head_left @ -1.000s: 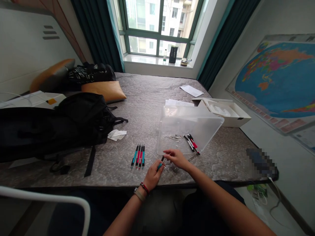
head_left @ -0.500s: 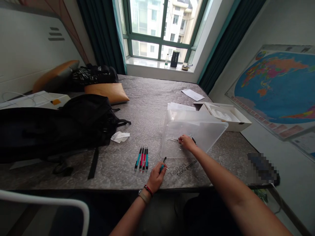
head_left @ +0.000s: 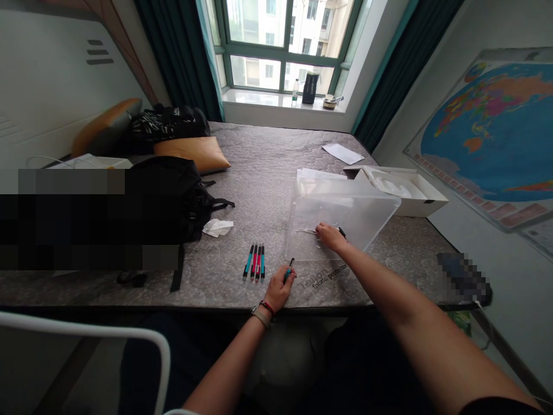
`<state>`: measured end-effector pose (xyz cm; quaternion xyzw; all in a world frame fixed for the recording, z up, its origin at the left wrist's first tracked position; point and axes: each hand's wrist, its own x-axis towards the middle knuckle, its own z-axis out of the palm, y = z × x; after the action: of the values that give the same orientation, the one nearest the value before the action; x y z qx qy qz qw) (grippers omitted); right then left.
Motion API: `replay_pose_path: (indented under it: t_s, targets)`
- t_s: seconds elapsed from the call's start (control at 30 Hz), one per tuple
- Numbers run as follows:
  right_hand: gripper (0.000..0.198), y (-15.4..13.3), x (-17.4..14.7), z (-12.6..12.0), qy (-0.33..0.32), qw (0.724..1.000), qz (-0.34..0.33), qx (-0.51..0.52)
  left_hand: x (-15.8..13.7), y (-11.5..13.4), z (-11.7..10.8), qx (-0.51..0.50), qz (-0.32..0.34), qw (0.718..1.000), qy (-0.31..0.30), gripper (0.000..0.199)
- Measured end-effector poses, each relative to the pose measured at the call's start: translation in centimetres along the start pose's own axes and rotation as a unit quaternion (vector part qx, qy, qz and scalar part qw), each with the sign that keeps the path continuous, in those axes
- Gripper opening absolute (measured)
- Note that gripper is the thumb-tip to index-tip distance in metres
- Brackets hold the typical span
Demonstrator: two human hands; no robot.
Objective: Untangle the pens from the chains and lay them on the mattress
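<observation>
My left hand (head_left: pixel 280 285) is closed around a teal and black pen (head_left: pixel 288 273) near the front of the mattress; fingers cover part of it. To its left, several pens (head_left: pixel 254 262) in teal and red with black grips lie side by side. My right hand (head_left: pixel 329 235) reaches into a translucent plastic bin (head_left: pixel 363 213), which seems to lie on its side. Its fingers are pinched at some thin silvery pieces (head_left: pixel 306 231) there; what they grip is too small to make out. A small dark piece (head_left: pixel 342 232) lies just beyond the right wrist.
A crumpled tissue (head_left: pixel 218 227) lies beside the black backpack (head_left: pixel 190 202) on the left. Behind the bin are papers (head_left: pixel 343 153) and an open white box (head_left: pixel 432 202). A blurred dark object (head_left: pixel 464 279) sits at the right edge. Printed lettering marks the mattress (head_left: pixel 259 196).
The view has tipped slightly downward, so everything sits a little higher in the frame. Both hands keep nearly the same places, the left on the pen, the right inside the bin.
</observation>
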<state>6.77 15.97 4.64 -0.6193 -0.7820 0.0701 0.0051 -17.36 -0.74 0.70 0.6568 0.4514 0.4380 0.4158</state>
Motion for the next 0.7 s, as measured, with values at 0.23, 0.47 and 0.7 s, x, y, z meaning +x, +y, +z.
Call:
replay_pose_path:
  t_s: [0.23,0.47,0.7]
  targets:
    - [0.028,-1.9,-3.8,0.9,0.081,0.933,0.053,0.346,0.1,0.2,0.0,0.022,0.011,1.0,-0.015,0.02]
    - [0.042,-5.7,-9.4,3.2,-0.085,0.794,-0.005,0.602,-0.2,0.3,0.6,0.075,0.023,0.994,-0.08,0.019]
    - [0.039,-5.3,-7.7,1.1,-0.155,0.82,-0.071,0.546,-0.3,0.7,0.5,0.076,0.019,0.993,-0.088,0.018]
